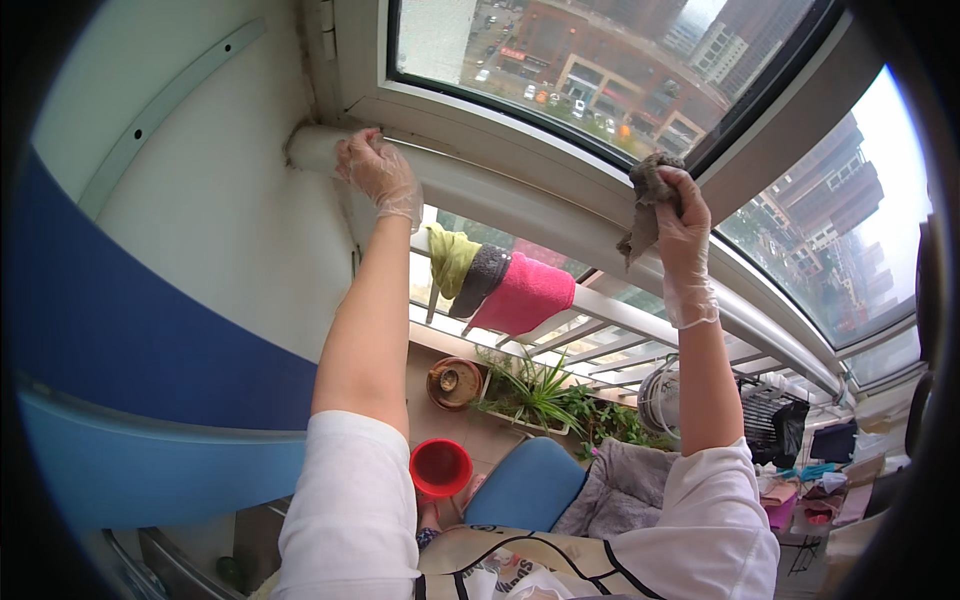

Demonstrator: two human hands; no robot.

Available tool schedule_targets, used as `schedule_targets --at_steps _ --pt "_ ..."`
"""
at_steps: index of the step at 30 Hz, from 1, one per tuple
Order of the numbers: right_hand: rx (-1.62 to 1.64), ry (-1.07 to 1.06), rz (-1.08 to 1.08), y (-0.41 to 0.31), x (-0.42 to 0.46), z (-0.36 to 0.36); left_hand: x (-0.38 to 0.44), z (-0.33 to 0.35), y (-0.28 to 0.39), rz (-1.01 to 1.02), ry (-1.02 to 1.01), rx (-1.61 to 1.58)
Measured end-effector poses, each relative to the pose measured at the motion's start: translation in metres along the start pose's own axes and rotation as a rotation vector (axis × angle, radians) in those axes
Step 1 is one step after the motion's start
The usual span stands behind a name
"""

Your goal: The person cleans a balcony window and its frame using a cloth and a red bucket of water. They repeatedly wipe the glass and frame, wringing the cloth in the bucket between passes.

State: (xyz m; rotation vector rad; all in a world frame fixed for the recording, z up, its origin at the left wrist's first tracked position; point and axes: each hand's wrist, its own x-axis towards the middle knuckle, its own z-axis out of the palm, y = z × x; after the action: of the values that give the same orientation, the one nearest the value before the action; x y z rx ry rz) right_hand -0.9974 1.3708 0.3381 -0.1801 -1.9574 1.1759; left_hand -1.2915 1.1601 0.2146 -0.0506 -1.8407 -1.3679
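Observation:
My right hand, in a clear plastic glove, pinches a crumpled, dirty grey cloth at the lower corner of the window frame. One end of the cloth hangs below my fingers. My left hand, also gloved, is at the left end of a thick white rail, close to the wall. Its fingers are curled, and whether they grip the rail or hold something small is hidden. Dark grime marks the frame's corner and the wall around the rail's end.
Lime, dark grey and pink cloths hang over a lower white railing. Below are a red bucket, a blue seat, a terracotta pot and planters of green plants. A blue panel stands at left.

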Motion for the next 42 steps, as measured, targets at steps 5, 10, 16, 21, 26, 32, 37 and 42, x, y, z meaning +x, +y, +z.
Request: schedule_targets --at_steps 5,10,16,21,26,32,37,42 --pt "-0.376 -0.127 -0.307 0.030 -0.024 0.011 -0.042 -0.067 0.035 -0.474 -0.069 -0.283" --pt "-1.060 -0.208 -0.394 0.046 -0.075 0.073 -0.083 -0.126 0.020 -0.619 -0.027 -0.431" --pt "-1.038 -0.344 -0.482 0.049 -0.009 0.248 -0.093 -0.152 0.016 -0.754 0.022 -0.384" --pt "-0.954 -0.571 -0.234 0.018 0.047 0.411 -0.084 -0.153 -0.014 -0.651 0.031 -0.407" --pt "-1.022 -0.277 -0.456 0.050 0.051 0.469 -0.078 -0.162 -0.004 -0.733 0.030 -0.436" --pt "-0.997 -0.300 -1.010 0.056 0.014 0.417 -0.079 -0.151 -0.018 -0.749 0.104 -0.403" --pt "-1.080 -0.344 -1.137 0.064 -0.005 0.338 -0.076 -0.135 -0.002 -0.777 0.111 -0.438" --pt "-0.915 -0.363 -0.845 0.064 -0.037 0.243 -0.079 -0.132 0.019 -0.704 -0.095 -0.537"
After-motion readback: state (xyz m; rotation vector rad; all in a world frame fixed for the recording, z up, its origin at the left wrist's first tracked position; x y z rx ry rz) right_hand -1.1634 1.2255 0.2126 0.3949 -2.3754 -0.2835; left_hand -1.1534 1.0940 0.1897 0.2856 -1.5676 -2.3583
